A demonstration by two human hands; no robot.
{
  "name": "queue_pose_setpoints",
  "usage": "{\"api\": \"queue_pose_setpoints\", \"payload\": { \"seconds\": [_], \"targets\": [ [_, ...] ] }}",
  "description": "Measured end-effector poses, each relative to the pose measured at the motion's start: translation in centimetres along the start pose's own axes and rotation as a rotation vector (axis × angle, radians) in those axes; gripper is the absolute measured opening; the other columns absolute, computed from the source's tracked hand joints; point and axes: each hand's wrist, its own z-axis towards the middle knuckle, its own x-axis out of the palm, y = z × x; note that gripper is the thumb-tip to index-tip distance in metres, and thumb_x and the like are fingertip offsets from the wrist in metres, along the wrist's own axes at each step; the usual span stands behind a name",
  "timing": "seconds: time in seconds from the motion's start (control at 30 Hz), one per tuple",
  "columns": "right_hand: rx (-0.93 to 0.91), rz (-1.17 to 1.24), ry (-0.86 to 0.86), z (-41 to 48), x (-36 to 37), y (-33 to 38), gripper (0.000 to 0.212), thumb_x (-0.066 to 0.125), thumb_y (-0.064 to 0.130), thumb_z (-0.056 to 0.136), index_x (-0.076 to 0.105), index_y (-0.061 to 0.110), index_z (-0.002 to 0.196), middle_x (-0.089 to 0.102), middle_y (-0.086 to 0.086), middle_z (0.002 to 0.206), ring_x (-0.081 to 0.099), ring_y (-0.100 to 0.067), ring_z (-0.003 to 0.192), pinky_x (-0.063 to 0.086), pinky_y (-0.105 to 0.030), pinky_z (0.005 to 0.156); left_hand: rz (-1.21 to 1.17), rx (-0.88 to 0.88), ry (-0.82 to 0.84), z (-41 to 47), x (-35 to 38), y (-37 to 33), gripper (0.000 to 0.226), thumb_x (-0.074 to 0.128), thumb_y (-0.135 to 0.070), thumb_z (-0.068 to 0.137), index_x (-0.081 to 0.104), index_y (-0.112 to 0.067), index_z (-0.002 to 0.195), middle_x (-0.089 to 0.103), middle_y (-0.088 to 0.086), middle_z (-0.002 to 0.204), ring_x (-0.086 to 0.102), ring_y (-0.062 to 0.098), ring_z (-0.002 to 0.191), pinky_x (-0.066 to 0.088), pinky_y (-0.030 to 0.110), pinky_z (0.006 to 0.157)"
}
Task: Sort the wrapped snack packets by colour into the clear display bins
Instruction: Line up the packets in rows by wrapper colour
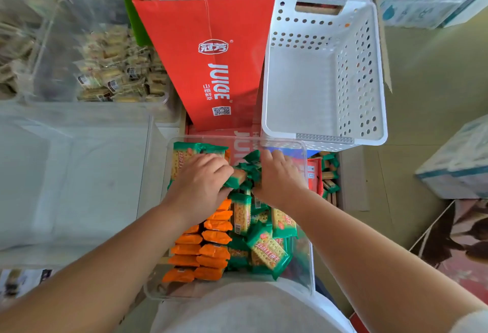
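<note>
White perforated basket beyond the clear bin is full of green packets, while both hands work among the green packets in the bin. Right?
Not quite. The head view shows the white perforated basket empty. The rest holds: left hand and right hand are among the green packets in the clear bin.

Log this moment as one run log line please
left hand: gripping green packets | right hand: on same pile | clear bin: orange packets stacked left, green right | white basket: empty

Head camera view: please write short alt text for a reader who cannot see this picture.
Two bare hands, left hand and right hand, gather green packets in a clear bin, where orange packets lie stacked on the left and green ones on the right. Behind stand an empty white basket and a red juice carton.
</note>
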Motion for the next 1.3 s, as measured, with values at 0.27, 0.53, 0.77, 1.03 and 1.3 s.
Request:
{"api": "queue_pose_setpoints", "payload": {
  "seconds": [0.27, 0.53, 0.77, 1.03, 1.3],
  "targets": [
    [0.095, 0.093, 0.152, 0.8, 0.9, 0.1, 0.074, 0.080, 0.044, 0.068, 0.041, 0.015, 0.125, 0.047, -0.004, 0.114, 0.047, -0.026, 0.115, 0.047, -0.044, 0.100, -0.101, -0.136, -0.099, -2.4, 0.4, 0.7, 0.029, 0.077, -0.022, 0.084, 0.068, -0.010, 0.109, 0.073, 0.007, 0.106, 0.066, 0.029, 0.104, 0.048, 0.044, 0.097],
    [0.036, 0.059, 0.319, 0.0, 0.9, 0.5, 0.097, 0.083, 0.035, 0.064, 0.034, 0.024, 0.147, 0.053, 0.000, 0.128, 0.057, -0.024, 0.111, 0.057, -0.043, 0.088, -0.151, -0.238, -0.133, -1.2, 0.5, 0.9, 0.025, 0.064, -0.030, 0.093, 0.064, -0.012, 0.111, 0.069, 0.003, 0.089, 0.062, 0.024, 0.081, 0.050, 0.041, 0.076],
    [-0.064, 0.030, 0.436, -2.9, 0.3, 0.5, 0.069, 0.076, 0.043, 0.072, 0.047, 0.019, 0.129, 0.057, 0.005, 0.096, 0.058, -0.019, 0.085, 0.055, -0.034, 0.070, -0.038, -0.173, -0.039, 2.3, 0.2, 0.3, 0.019, 0.073, -0.031, 0.086, 0.070, -0.014, 0.095, 0.070, 0.000, 0.079, 0.062, 0.028, 0.075, 0.045, 0.039, 0.070],
    [-0.167, -0.041, 0.126, -5.1, 0.3, -0.3, 0.025, 0.066, 0.037, 0.083, 0.049, 0.021, 0.094, 0.058, 0.003, 0.093, 0.055, -0.023, 0.092, 0.044, -0.033, 0.069, 0.039, -0.099, 0.081, 7.2, 1.6, -1.9, 0.023, 0.080, -0.033, 0.080, 0.070, -0.013, 0.084, 0.070, 0.005, 0.075, 0.064, 0.032, 0.068, 0.037, 0.033, 0.063],
    [-0.151, -0.085, -0.399, -3.9, -0.6, -2.4, 0.028, 0.069, 0.039, 0.073, 0.069, 0.021, 0.094, 0.066, 0.005, 0.089, 0.055, -0.028, 0.091, 0.039, -0.039, 0.078, 0.111, 0.012, 0.090, 8.0, 2.6, -1.3, 0.031, 0.085, 0.007, 0.051, 0.061, -0.009, 0.058, 0.053, 0.008, 0.059, 0.055, 0.035, 0.047, 0.041, 0.034, 0.042]
  ]
}}
